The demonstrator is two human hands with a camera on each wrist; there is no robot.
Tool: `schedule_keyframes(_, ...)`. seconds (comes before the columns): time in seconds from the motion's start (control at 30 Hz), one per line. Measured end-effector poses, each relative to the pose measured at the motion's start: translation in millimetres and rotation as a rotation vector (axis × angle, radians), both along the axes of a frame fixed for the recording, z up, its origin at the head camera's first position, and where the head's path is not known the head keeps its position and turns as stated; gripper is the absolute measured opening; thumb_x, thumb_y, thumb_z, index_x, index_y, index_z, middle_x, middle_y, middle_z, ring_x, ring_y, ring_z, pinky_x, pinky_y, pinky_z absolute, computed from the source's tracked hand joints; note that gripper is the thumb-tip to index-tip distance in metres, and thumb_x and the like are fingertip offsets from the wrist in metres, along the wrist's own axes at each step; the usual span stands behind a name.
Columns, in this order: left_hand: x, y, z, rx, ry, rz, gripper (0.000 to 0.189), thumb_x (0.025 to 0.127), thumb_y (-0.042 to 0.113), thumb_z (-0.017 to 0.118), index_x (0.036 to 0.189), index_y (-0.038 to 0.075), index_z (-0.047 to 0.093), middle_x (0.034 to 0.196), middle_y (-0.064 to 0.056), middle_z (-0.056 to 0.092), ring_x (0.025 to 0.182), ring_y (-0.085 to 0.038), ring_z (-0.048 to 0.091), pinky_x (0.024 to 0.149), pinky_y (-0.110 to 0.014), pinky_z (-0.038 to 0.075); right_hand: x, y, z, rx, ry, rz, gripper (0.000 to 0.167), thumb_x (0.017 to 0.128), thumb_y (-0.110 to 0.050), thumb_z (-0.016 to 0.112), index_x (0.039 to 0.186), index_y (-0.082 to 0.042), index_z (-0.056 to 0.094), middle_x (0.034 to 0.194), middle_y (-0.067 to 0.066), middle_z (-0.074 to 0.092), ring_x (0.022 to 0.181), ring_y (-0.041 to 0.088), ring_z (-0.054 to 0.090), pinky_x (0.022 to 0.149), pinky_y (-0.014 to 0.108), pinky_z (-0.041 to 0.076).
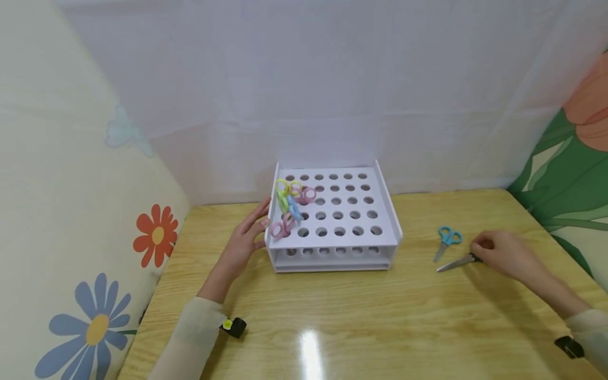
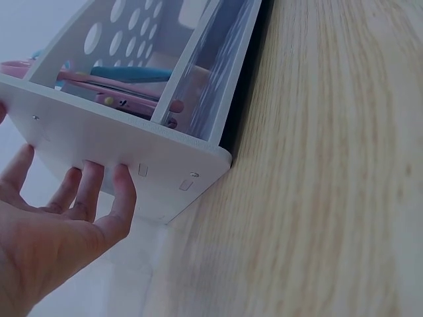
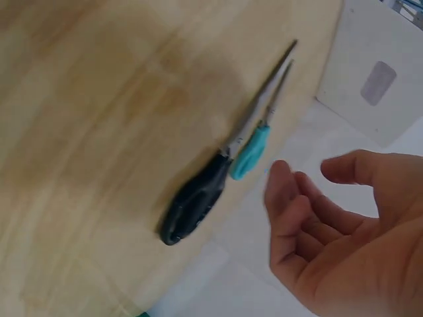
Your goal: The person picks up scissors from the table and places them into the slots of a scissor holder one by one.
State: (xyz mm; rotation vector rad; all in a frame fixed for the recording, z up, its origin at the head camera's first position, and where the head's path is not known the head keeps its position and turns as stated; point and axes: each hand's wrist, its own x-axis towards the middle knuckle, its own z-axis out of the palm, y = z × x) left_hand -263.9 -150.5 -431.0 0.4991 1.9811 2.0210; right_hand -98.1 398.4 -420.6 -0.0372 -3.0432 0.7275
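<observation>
A white rack [image 1: 393,216] with rows of round holes stands on the table. My left hand [image 1: 239,252] rests its fingertips against the rack's left side wall, and the left wrist view shows the fingers spread and touching it. Several scissors with pink, yellow-green [image 1: 283,202] and blue handles stand in holes at the rack's left side. To the right of the rack, scissors with black handles [image 3: 198,198] lie on the table beside smaller scissors with teal handles [image 3: 250,155]. My right hand [image 1: 503,253] is over the black handles, thumb and fingers apart; the right wrist view shows nothing between them.
The wooden table [image 1: 361,322] carries the rack near its back edge. A white sheet [image 1: 328,95] hangs behind it. Flower-patterned panels [image 1: 57,200] stand on both sides.
</observation>
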Motion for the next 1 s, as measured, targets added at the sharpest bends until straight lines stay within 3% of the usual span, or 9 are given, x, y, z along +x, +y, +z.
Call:
schedule_keyframes(0.17,0.3,-1.0,-1.1,0.004,0.007,-0.003,0.053,0.107,0.031,0.052,0.158,0.033,0.039,0.161,-0.005,0.033,0.135,-0.032,0.044,0.097,-0.051,0.05,2.4,3,-15.5,0.02,-0.108,-0.018,0.031,0.103,-0.023,0.058,0.079,-0.004,0.065,0.061,-0.001,0.051,0.052,0.016,0.043,0.047,0.032,0.036)
schedule_keyframes(0.33,2.9,-1.7,-0.3,0.014,0.007,-0.003,0.054,0.107,0.034,0.054,0.159,0.033,0.038,0.16,-0.003,0.033,0.135,-0.031,0.044,0.097,-0.05,0.05,3.7,3,-23.0,0.044,-0.15,-0.076,0.046,0.102,-0.033,0.056,0.06,-0.016,0.049,0.052,-0.004,0.035,0.047,0.012,0.029,0.044,0.027,0.026)
schedule_keyframes(0.5,3.2,-3.0,-0.1,0.01,0.007,-0.001,0.053,0.107,0.033,0.053,0.159,0.033,0.038,0.161,-0.002,0.034,0.135,-0.031,0.044,0.097,-0.05,0.05,-2.2,1,-27.7,0.099,-0.161,-0.123,0.052,0.104,-0.046,0.048,0.061,-0.016,0.052,0.055,-0.001,0.041,0.049,0.016,0.036,0.045,0.03,0.028)
schedule_keyframes(0.67,4.0,-5.0,-0.1,0.014,0.005,0.007,0.053,0.108,0.032,0.052,0.158,0.032,0.039,0.161,-0.003,0.034,0.135,-0.031,0.045,0.097,-0.05,0.05,-10.2,4,-32.1,0.157,-0.113,-0.15,0.048,0.103,-0.05,0.049,0.084,-0.009,0.064,0.062,0.005,0.046,0.054,0.022,0.043,0.044,0.035,0.033)
schedule_keyframes(0.73,4.4,-4.8,0.1,0.016,0.006,0.008,0.053,0.107,0.033,0.053,0.158,0.032,0.039,0.161,-0.004,0.034,0.134,-0.032,0.045,0.097,-0.05,0.051,-11.9,7,-33.2,0.162,-0.115,-0.149,0.047,0.103,-0.047,0.052,0.08,-0.008,0.063,0.06,0.004,0.045,0.052,0.02,0.043,0.043,0.033,0.033)
schedule_keyframes(0.87,4.2,-2.6,0.5,0.016,0.001,0.009,0.052,0.107,0.033,0.054,0.157,0.035,0.041,0.16,-0.002,0.036,0.134,-0.031,0.045,0.096,-0.05,0.051,-13.4,17,-32.8,0.141,-0.145,-0.144,0.048,0.1,-0.039,0.058,0.06,-0.014,0.051,0.053,-0.001,0.04,0.047,0.014,0.037,0.043,0.028,0.029)
schedule_keyframes(1.0,3.9,-0.3,0.9,0.006,0.0,0.0,0.05,0.108,0.031,0.052,0.157,0.036,0.041,0.16,-0.002,0.035,0.135,-0.031,0.045,0.097,-0.051,0.05,-14.4,26,-29.0,0.093,-0.146,-0.137,0.044,0.095,-0.029,0.063,0.056,-0.015,0.048,0.052,-0.003,0.039,0.047,0.013,0.035,0.044,0.027,0.03)
